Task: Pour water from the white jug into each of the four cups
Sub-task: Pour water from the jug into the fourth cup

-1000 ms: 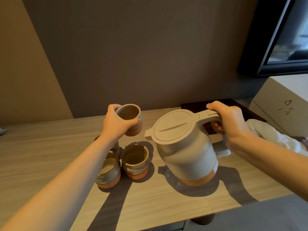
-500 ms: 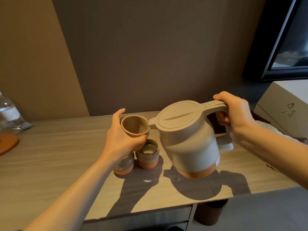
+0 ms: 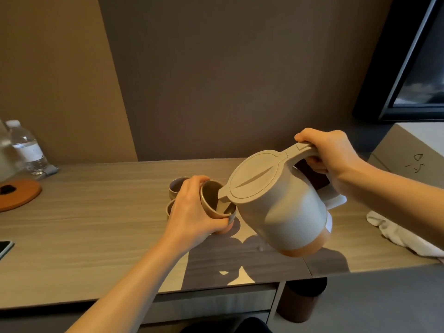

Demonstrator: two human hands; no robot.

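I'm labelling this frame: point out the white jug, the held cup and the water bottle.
white jug [image 3: 283, 212], head view, side of its body.
held cup [image 3: 211, 198], head view, inner wall.
water bottle [image 3: 26, 147], head view, its label.

Both hands raised, left [image 3: 192, 212] and right [image 3: 331, 152] curled in grips

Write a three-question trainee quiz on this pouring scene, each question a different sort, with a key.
1. True or false: the white jug stands upright on the table.
2. Which hand grips the jug's handle? A) left B) right
3. Fill in: the jug's spout is over the rim of the ____ held in the left hand.

Key
1. False: it is lifted and tilted.
2. B: the right hand holds it.
3. cup; two more cups show behind that hand.
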